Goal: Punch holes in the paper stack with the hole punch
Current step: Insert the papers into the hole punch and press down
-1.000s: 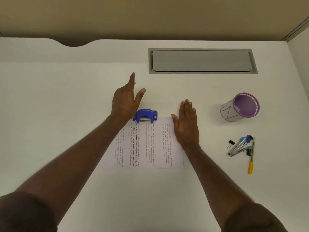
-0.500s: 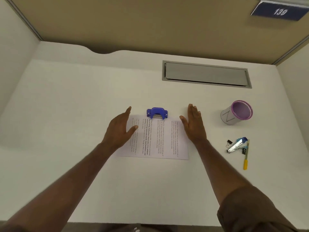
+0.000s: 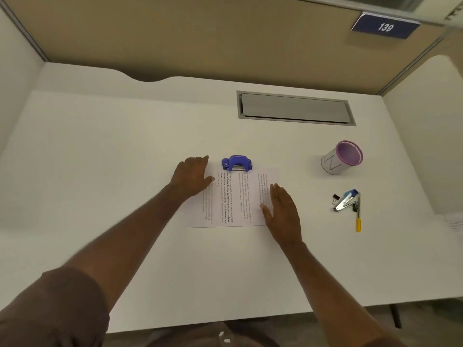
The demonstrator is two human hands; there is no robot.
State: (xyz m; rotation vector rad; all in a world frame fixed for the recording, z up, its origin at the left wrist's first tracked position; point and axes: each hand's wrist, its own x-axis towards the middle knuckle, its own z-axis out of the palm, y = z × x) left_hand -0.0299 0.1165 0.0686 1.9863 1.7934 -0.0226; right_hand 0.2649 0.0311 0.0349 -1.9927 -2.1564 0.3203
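I'm at the alignment step: blue plastic hole punch (image 3: 236,163) sits on the far edge of the white printed paper stack (image 3: 231,199) mid-surface, left hand (image 3: 191,177) and right hand (image 3: 283,214) flat, fingers together, gripping nothing; next, press the punch lever.

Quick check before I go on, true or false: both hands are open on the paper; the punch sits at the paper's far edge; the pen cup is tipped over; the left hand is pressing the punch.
1. Left hand and right hand lie open on the paper stack: true.
2. The hole punch sits at the stack's far edge: true.
3. The pen cup is tipped over: false, it stands upright.
4. The left hand presses the punch: false, it rests beside it.
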